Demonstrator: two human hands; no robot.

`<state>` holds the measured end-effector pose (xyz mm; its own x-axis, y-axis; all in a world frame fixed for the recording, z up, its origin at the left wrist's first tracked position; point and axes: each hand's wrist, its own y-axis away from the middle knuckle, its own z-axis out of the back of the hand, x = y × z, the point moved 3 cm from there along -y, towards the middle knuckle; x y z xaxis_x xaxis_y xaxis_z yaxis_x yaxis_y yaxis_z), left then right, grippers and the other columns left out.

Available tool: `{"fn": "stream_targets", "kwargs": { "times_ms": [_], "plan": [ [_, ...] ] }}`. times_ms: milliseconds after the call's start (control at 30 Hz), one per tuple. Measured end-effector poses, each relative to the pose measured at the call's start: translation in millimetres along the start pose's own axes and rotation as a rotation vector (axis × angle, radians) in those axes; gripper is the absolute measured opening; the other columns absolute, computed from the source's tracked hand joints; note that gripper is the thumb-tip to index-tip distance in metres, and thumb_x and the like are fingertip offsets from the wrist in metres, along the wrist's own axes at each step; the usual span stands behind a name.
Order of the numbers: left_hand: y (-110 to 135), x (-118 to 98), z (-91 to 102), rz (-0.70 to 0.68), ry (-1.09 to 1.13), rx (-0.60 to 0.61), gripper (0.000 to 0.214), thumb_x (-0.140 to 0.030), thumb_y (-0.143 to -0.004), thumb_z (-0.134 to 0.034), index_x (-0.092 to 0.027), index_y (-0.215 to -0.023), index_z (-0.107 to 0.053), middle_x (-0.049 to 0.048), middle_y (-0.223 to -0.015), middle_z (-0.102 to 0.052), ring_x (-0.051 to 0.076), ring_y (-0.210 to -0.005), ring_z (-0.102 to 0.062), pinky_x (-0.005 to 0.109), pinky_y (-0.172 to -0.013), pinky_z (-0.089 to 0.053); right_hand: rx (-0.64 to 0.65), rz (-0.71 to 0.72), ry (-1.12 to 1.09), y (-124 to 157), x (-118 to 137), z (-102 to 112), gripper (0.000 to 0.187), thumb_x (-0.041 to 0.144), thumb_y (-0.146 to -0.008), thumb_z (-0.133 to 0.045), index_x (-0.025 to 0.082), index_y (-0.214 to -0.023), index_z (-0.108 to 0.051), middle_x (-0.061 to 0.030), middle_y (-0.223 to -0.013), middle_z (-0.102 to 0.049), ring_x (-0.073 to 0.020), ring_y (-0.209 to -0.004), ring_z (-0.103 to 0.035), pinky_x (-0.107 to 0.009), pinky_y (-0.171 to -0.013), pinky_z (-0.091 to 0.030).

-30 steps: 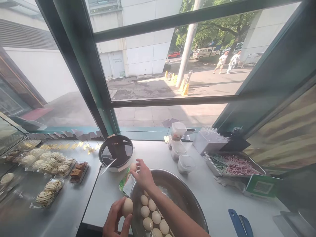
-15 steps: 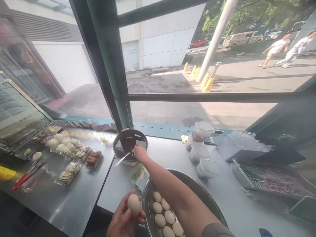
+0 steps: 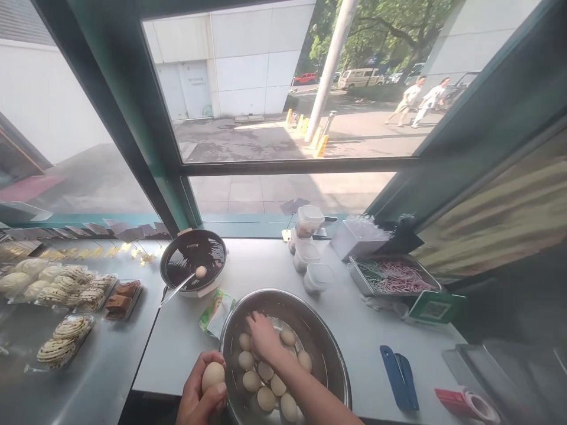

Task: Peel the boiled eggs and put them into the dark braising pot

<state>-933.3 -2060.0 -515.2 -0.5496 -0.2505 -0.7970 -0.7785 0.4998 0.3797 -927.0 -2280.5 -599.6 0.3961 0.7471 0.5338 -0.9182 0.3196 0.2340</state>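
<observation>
A big steel bowl (image 3: 330, 360) of water and several pale eggs (image 3: 251, 381) sits at the counter's front edge. My right hand (image 3: 262, 336) reaches down into it among the eggs, fingers curled; whether it grips one is hidden. My left hand (image 3: 199, 398) is closed round one egg (image 3: 212, 375) just left of the bowl's rim. Behind, a dark pot (image 3: 192, 267) of brown liquid holds one egg (image 3: 201, 272) resting on a ladle (image 3: 177, 288).
A green packet (image 3: 215, 310) lies between pot and bowl. Stacked plastic tubs (image 3: 306, 255), a steel tray (image 3: 392, 277), a green QR sign (image 3: 434, 307) and blue tongs (image 3: 398, 378) stand to the right. Packed buns (image 3: 57, 283) fill the left counter. A window runs behind.
My right hand has drawn back from the dark pot, leaving an egg on the ladle there, and has gone down into the steel bowl. The left hand still holds its egg.
</observation>
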Motion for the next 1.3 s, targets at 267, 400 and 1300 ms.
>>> {"fn": "stream_targets", "kwargs": {
  "times_ms": [267,400,1300],
  "plan": [
    [-9,-6,-45.2,-0.064,-0.292,-0.144,0.062,-0.068,-0.081,-0.074,-0.019,-0.118,-0.071,0.0038,-0.087,-0.074,0.011,-0.056,-0.053,0.024,-0.054,-0.043,-0.123,-0.073,-0.409,23,-26,25,0.041,0.009,-0.077,-0.061,0.022,-0.115,-0.067,-0.0121,-0.128,-0.064,-0.0296,-0.112,-0.068,-0.046,-0.102,-0.054],
    [-11,-7,-55.8,-0.156,-0.414,-0.156,0.065,-0.062,-0.073,-0.083,-0.02,-0.122,-0.071,0.0051,-0.095,-0.076,0.019,-0.074,-0.068,0.028,-0.068,-0.056,-0.082,-0.1,-0.824,63,-37,55,0.047,0.031,-0.088,-0.063,0.026,-0.135,-0.058,-0.0116,-0.131,-0.065,-0.0271,-0.106,-0.074,-0.045,-0.093,-0.062],
    [-10,-12,-94.5,-0.616,-0.842,0.094,0.042,-0.038,-0.09,-0.073,-0.028,-0.131,-0.074,0.0107,-0.137,-0.074,0.032,-0.128,-0.068,0.046,-0.11,-0.058,0.08,-0.164,-1.605,142,5,95,0.074,0.054,-0.067,-0.095,0.032,-0.133,-0.068,-0.0083,-0.13,-0.072,-0.0309,-0.118,-0.072,-0.045,-0.101,-0.057]
  ]
}}
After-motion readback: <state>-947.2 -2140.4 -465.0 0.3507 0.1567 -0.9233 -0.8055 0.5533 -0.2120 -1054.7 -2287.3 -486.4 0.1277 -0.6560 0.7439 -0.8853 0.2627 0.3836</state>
